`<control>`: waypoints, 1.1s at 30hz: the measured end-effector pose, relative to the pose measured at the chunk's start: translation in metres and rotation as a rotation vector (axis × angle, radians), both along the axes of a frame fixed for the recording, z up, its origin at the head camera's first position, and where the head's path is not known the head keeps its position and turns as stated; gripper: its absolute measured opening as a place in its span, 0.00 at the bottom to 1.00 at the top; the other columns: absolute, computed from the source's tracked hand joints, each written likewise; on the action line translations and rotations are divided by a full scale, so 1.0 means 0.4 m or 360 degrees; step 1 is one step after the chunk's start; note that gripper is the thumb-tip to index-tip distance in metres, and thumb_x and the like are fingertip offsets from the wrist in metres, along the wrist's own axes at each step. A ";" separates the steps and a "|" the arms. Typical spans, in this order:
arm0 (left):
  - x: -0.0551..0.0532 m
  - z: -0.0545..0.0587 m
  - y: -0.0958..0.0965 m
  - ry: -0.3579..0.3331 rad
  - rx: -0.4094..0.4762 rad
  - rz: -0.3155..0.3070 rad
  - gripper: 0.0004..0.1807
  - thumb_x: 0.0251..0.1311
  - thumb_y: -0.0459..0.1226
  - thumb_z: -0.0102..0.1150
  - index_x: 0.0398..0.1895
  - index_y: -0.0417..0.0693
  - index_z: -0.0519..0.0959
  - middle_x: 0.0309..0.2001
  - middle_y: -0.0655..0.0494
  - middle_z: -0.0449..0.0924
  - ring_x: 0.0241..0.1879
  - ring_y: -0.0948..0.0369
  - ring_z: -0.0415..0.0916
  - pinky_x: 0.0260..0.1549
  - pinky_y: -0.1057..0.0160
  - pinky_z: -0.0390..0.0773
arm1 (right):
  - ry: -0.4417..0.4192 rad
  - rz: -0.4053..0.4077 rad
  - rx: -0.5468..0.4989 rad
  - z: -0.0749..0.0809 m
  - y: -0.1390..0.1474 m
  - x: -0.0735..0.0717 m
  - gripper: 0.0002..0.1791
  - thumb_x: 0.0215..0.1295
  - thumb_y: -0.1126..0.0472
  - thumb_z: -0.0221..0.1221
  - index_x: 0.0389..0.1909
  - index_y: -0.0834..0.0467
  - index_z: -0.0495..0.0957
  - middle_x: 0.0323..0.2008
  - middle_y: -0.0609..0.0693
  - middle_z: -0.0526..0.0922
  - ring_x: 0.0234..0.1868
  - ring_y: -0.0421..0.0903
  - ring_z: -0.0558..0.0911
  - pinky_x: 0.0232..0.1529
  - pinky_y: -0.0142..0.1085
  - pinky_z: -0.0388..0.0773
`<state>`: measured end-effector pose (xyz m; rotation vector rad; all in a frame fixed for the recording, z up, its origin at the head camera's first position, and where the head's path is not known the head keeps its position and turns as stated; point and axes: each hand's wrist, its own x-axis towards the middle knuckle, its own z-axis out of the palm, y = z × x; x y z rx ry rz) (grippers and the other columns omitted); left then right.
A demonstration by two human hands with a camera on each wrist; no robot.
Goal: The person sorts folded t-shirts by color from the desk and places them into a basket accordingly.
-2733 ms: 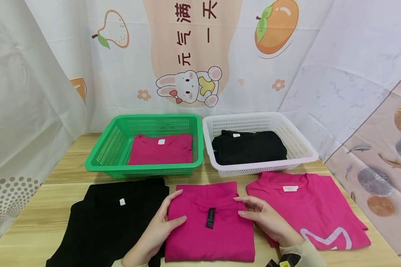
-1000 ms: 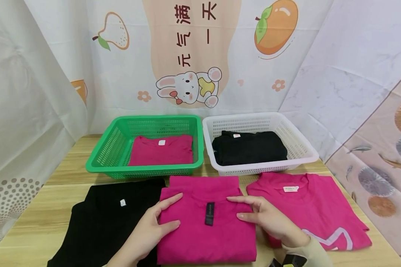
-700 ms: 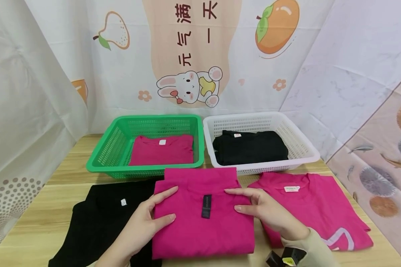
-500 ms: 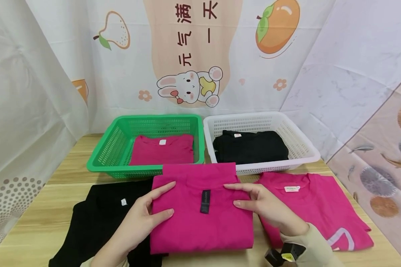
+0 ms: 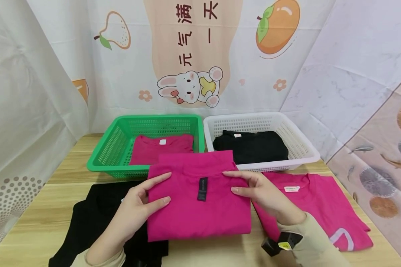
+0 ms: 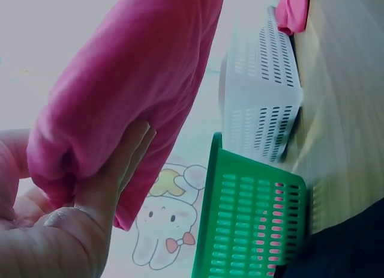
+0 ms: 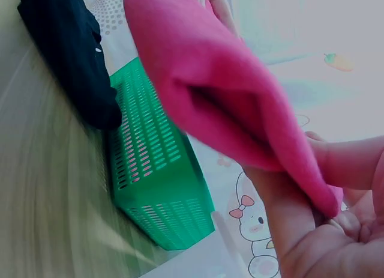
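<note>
A folded magenta T-shirt [image 5: 200,211] with a black neck label hangs above the table between my two hands. My left hand [image 5: 137,207] grips its left edge, thumb and index finger on top and other fingers underneath, as the left wrist view shows. At the right edge my right hand [image 5: 260,193] pinches the same T-shirt [image 7: 222,92], the fold sitting between thumb and fingers in the right wrist view. The shirt's far edge overlaps the near rims of the green basket [image 5: 97,163] and the white basket [image 5: 304,157] in the head view.
Inside the green basket lies a folded pink T-shirt [image 5: 173,148]; the white basket holds a folded black garment [image 5: 254,146]. On the wooden table [image 5: 43,211], a black T-shirt [image 5: 90,222] is at left and another pink T-shirt [image 5: 324,200] at right. A printed curtain [image 5: 120,81] stands behind.
Both hands have lifted the magenta T-shirt off the table and carried it up and forward toward the baskets. The other garments and the baskets stay in place.
</note>
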<state>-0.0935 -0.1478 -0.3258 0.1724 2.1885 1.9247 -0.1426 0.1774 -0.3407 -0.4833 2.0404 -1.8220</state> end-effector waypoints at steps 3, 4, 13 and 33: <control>-0.005 0.005 -0.004 0.0020 -0.0029 0.0039 0.31 0.60 0.34 0.66 0.68 0.54 0.72 0.50 0.43 0.83 0.40 0.56 0.86 0.39 0.59 0.86 | -0.0001 -0.0025 0.0003 0.009 -0.006 -0.006 0.27 0.65 0.67 0.61 0.66 0.61 0.73 0.63 0.57 0.73 0.56 0.44 0.78 0.50 0.33 0.82; -0.007 0.006 -0.005 0.0020 -0.0036 0.0058 0.31 0.60 0.35 0.67 0.67 0.53 0.73 0.50 0.43 0.82 0.39 0.56 0.86 0.38 0.59 0.86 | -0.0005 -0.0037 0.0000 0.012 -0.009 -0.008 0.27 0.65 0.67 0.61 0.66 0.60 0.73 0.64 0.57 0.72 0.56 0.44 0.78 0.50 0.33 0.82; -0.030 0.018 -0.015 0.0107 -0.0172 0.0223 0.20 0.56 0.37 0.71 0.54 0.47 0.84 0.49 0.56 0.85 0.44 0.63 0.82 0.39 0.64 0.84 | -0.0143 -0.0159 -0.0188 0.031 -0.026 -0.026 0.24 0.67 0.67 0.60 0.64 0.59 0.75 0.55 0.50 0.79 0.45 0.43 0.85 0.45 0.36 0.85; -0.084 0.056 -0.022 0.0081 -0.0150 0.0488 0.22 0.63 0.43 0.65 0.61 0.53 0.80 0.38 0.60 0.81 0.43 0.62 0.78 0.38 0.69 0.83 | -0.0158 -0.0188 -0.0178 0.095 -0.074 -0.075 0.32 0.64 0.70 0.61 0.70 0.56 0.70 0.60 0.54 0.77 0.51 0.43 0.83 0.47 0.34 0.84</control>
